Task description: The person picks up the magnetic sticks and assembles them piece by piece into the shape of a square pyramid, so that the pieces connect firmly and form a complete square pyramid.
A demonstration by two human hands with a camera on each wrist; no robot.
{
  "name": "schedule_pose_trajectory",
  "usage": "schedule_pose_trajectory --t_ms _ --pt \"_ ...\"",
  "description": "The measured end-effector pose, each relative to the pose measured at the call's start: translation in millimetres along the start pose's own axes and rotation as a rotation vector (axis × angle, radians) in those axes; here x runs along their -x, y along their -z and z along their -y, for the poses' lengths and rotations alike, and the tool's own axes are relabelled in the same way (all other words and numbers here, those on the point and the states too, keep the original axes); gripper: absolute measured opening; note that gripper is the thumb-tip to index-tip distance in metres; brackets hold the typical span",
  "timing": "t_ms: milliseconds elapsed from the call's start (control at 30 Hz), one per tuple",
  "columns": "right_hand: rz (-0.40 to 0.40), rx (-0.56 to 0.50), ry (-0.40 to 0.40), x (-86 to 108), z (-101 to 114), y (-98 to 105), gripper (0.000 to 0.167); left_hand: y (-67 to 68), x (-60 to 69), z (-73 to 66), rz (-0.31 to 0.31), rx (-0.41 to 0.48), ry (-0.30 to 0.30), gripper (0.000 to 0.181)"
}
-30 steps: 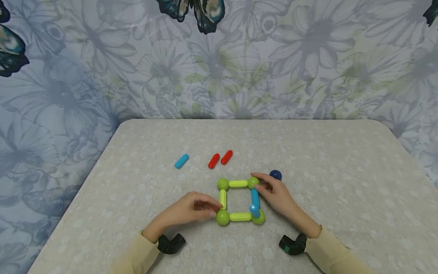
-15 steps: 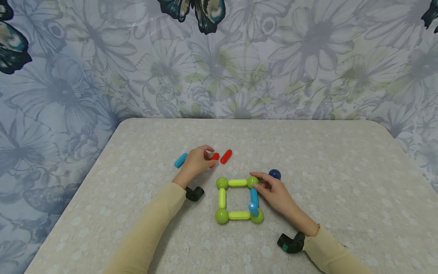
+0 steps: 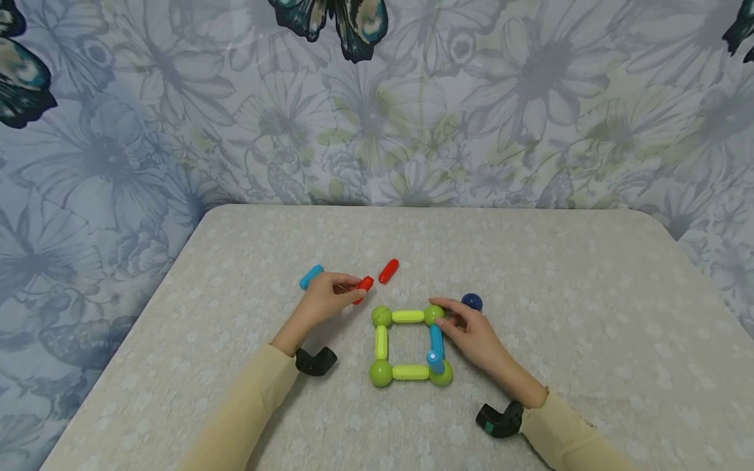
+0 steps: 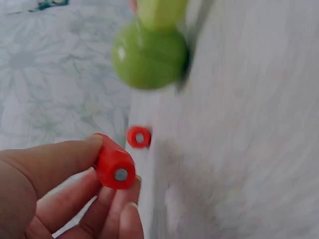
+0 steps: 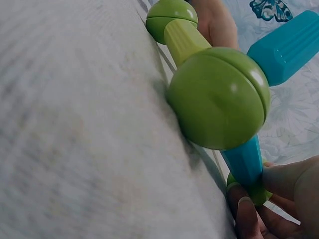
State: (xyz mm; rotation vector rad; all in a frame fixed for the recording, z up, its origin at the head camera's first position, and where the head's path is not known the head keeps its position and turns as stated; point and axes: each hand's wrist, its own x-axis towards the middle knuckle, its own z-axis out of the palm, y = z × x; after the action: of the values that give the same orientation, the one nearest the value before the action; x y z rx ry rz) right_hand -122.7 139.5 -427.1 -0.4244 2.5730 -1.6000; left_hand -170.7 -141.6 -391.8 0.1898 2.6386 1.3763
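Between its thumb and fingers my left hand (image 3: 325,297) pinches a red magnetic rod (image 4: 114,162), whose metal tip faces the left wrist camera. A square frame of green balls and rods (image 3: 410,372) lies on the table, with a blue rod (image 3: 436,341) as its right side. From the near right ball (image 5: 219,97) another blue rod (image 5: 286,47) sticks up at a slant. My right hand (image 3: 474,333) grips the far right green ball (image 3: 434,314) with thumb and fingers.
A second red rod (image 3: 389,271) lies just beyond my left hand. Partly behind that hand is a loose blue rod (image 3: 311,277). A dark blue ball (image 3: 472,301) sits beside my right hand. The patterned table (image 3: 559,275) meets a flowered backdrop.
My left hand left the near left corner of the frame, reached the red rods and drew one back toward the frame. My right hand stays at the far right ball.
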Motion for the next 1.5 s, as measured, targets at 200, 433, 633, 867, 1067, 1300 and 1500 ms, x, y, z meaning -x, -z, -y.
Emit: schedule_pose_trajectory --t_ms 200,433,633,867,1067,1300,1500 --pt "-0.011 -0.003 0.005 0.5 -2 -2 0.032 -6.9 28.8 1.1 0.137 0.264 -0.038 0.031" --pt "-0.007 0.0 0.018 0.7 -2 -2 0.033 -20.3 61.5 1.6 0.333 0.465 -0.093 0.029" --pt "-0.016 0.027 0.036 -0.4 -4 -3 0.033 -29.1 67.3 8.3 0.378 0.488 -0.226 0.035" --pt "-0.02 0.033 0.038 0.2 -3 -5 0.034 -30.7 66.0 16.6 0.434 0.502 -0.378 0.03" --pt "-0.022 0.043 0.036 3.4 -3 -8 0.034 -32.8 67.3 21.4 0.442 0.485 -0.448 0.029" --pt "-0.026 0.046 0.065 6.1 -5 -14 0.036 -28.4 69.2 27.7 0.424 0.48 -0.44 0.032" --pt "0.002 0.108 0.131 21.3 -3 -13 0.043 -17.1 62.0 35.0 0.317 0.5 -0.413 0.027"
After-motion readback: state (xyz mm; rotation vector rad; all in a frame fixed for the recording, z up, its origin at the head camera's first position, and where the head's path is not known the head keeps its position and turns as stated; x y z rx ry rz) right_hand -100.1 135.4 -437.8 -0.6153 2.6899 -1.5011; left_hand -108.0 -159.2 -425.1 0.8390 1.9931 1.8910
